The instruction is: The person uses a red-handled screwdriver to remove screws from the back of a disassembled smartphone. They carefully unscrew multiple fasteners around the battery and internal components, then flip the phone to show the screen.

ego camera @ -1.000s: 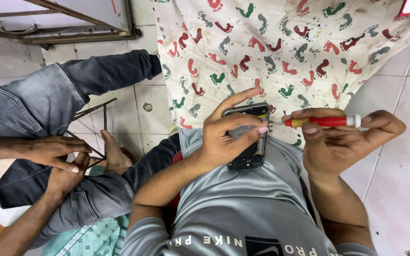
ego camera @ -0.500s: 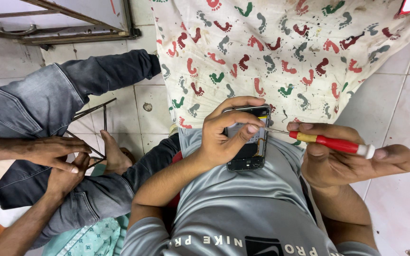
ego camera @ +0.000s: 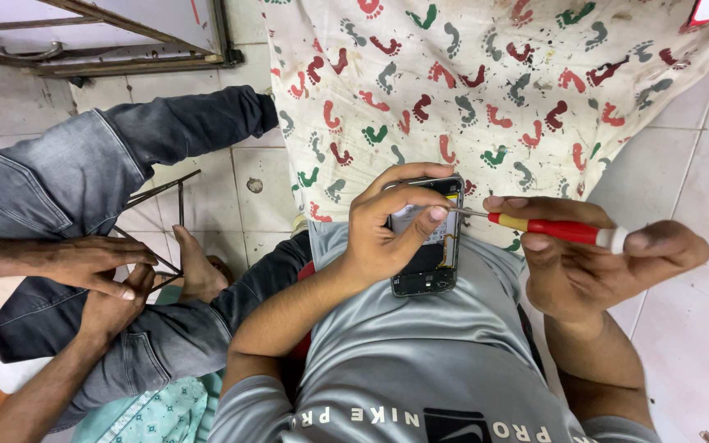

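Phone [ego camera: 427, 254] lies opened on the person's lap over the grey shirt [ego camera: 420, 353], its back off and inner parts showing, just at the edge of a footprint-patterned cloth [ego camera: 486, 90] spread on the tiled floor [ego camera: 699, 320]. The left hand [ego camera: 387, 234] grasps the phone across its upper half, thumb pressed on the body. The right hand [ego camera: 592, 267] is closed around a red-handled screwdriver [ego camera: 551, 230], whose thin tip meets the phone's upper right edge. To do this well, the driver likely needs to sit square in the screw head — light pressure, slow turns — while the left thumb keeps the body from rocking. At the left, another person's 2 hands [ego camera: 96, 279] work on thin metal rods [ego camera: 157, 221], well apart.
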